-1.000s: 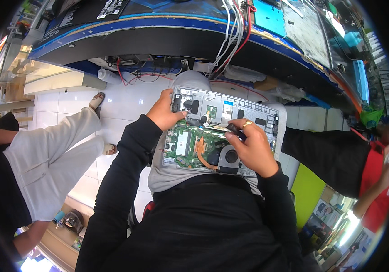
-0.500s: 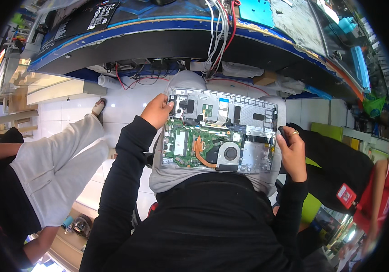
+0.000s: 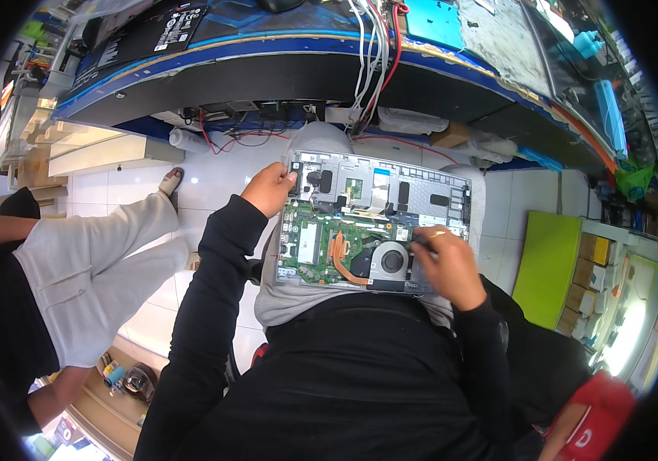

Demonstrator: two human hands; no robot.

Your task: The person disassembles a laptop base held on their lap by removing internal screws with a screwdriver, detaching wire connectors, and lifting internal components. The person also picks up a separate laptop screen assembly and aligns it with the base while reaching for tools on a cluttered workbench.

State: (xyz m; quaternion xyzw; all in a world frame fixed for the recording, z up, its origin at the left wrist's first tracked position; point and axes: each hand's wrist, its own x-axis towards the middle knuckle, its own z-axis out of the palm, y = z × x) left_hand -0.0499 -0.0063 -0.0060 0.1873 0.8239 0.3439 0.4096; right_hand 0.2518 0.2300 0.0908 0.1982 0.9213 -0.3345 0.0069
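Observation:
An opened laptop base [image 3: 421,181] lies across my lap with its insides facing up. Its green circuit board [image 3: 307,268] carries a copper heat pipe [image 3: 340,257] that runs to a round cooling fan [image 3: 391,262]. My left hand [image 3: 269,190] grips the far left corner of the base, thumb on top. Over the near right part of the base, just right of the fan, is my right hand [image 3: 452,267]. Its fingers are closed on a small black tool [image 3: 420,241], mostly hidden by the hand, so its exact kind cannot be made out.
Ahead of my knees stands a workbench [image 3: 267,73] with hanging cables [image 3: 373,69] and a flat black battery [image 3: 179,29]. A person in light trousers [image 3: 106,269] is at my left. Someone in red [image 3: 594,419] is at lower right, near a green cabinet [image 3: 545,269].
My right hand has moved left from beside the base's right edge to over it near the fan, carrying the black tool. My left hand keeps its grip. The person in red has shifted lower.

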